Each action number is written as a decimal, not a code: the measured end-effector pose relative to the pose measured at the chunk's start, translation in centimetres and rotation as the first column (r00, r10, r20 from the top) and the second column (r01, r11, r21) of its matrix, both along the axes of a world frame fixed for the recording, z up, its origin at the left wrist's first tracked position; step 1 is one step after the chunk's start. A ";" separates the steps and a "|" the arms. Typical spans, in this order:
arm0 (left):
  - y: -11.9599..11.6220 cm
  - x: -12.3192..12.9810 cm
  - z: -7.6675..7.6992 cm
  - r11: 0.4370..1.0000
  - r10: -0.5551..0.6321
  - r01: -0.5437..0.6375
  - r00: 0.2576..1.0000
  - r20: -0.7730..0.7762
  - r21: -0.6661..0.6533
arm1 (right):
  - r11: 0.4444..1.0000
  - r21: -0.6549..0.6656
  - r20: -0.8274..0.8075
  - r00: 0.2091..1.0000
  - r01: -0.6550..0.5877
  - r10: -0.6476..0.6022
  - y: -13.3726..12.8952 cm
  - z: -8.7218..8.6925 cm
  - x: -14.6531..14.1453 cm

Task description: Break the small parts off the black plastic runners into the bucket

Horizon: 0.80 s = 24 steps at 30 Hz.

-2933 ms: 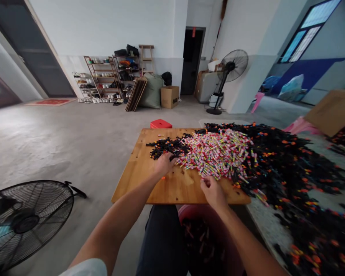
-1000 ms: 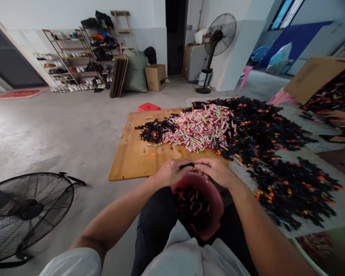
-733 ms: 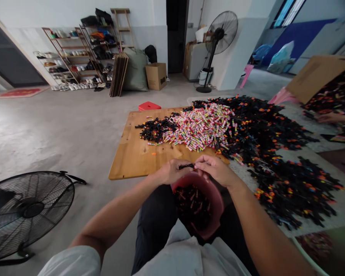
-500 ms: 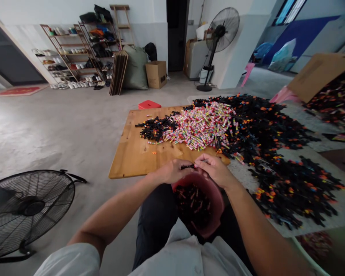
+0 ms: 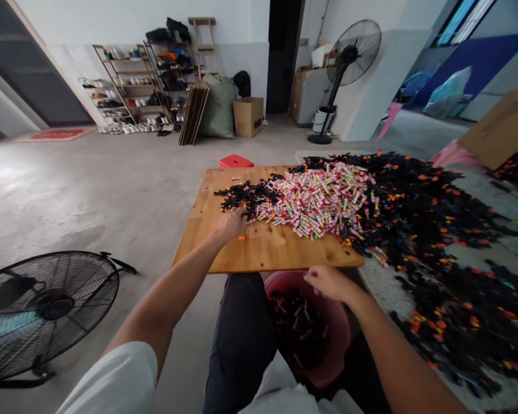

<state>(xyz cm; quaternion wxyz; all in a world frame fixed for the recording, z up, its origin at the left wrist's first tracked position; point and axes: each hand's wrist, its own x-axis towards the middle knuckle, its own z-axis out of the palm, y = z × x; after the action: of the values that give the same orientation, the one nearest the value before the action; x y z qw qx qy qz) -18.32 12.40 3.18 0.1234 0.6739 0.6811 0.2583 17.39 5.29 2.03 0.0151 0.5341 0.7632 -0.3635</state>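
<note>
My left hand [image 5: 233, 223] reaches over the wooden board, its fingertips at the edge of a small heap of black plastic pieces [image 5: 252, 194] with orange bits. Its fingers are bent and partly hidden against the dark pieces, so whether they grip one is unclear. Over the rim of a pink bucket [image 5: 344, 328], my right hand [image 5: 328, 282] hangs with fingers curled together; anything inside them is hidden. Dark pieces and some light slim ones lie in the bucket. A big pile of small pink-and-white tubes [image 5: 319, 201] touches the black heap.
The wooden board [image 5: 276, 250] carries a loose orange piece [image 5: 241, 237]. A large mound of black pieces [image 5: 418, 213] spreads to the right. A floor fan [image 5: 54, 307] stands at left, a red stool [image 5: 236, 161] behind the board, and a cardboard box [image 5: 498, 129] at right.
My hands have parted from above the bucket, where they held a thin dark piece together. The left went forward and left to the black heap; the right stayed near the bucket. The view shifted.
</note>
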 end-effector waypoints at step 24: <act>2.5 -1.2 -2.4 0.958 0.229 -0.221 0.973 0.024 -0.184 | 0.735 0.603 -0.135 0.948 0.311 -0.290 7.3 -1.3 -7.0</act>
<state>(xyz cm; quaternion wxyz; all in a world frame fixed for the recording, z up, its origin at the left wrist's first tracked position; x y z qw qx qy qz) -19.54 14.93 0.82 0.1690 0.5721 0.7710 0.2230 10.42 12.61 0.68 -0.2311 0.6194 0.7435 -0.1005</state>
